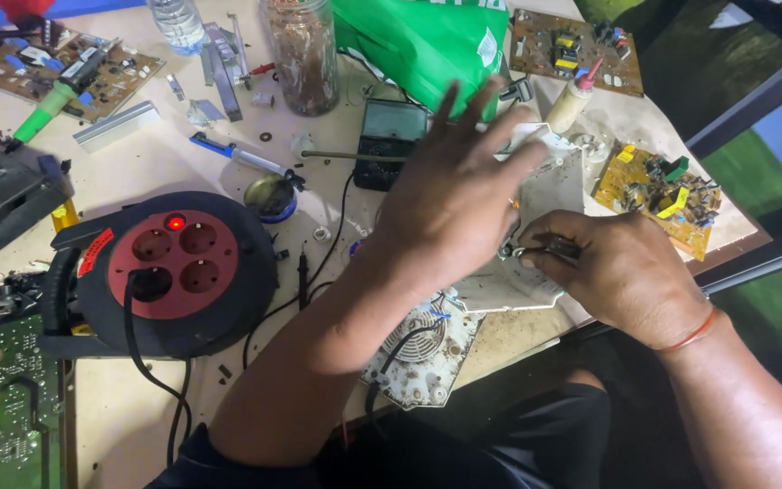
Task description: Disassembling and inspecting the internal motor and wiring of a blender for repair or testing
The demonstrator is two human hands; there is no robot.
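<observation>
Bright even daylight, soft faint shadows, slight motion blur on fingers, corners mildly stretched, focus sharp

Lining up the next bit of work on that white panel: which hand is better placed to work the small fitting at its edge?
Likely the right hand: its fingers pinch a small dark tool right against the white panel. The left hand lies spread on the panel, steadying it.

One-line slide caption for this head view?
Left hand steadies a white panel while right hand works a small dark tool against it.
</observation>
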